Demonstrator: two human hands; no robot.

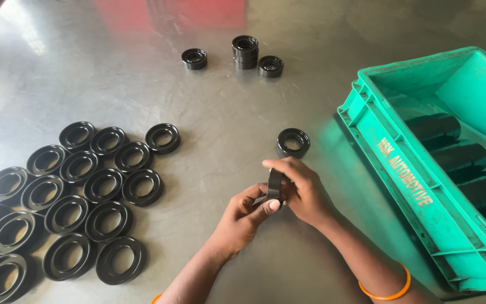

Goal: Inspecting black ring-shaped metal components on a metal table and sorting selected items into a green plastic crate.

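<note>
Steel table is carrying: flat-lying black rings clustering at left; lone ring sitting mid-table; three small ring stacks standing far side; green crate resting at right.

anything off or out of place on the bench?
Nothing damaged or spilled. One black ring lies alone near the green crate, apart from the laid-out group. Both hands, left and right, hold one ring on edge.

Green crate (rolls inside), loose black rings, metal table.
</note>
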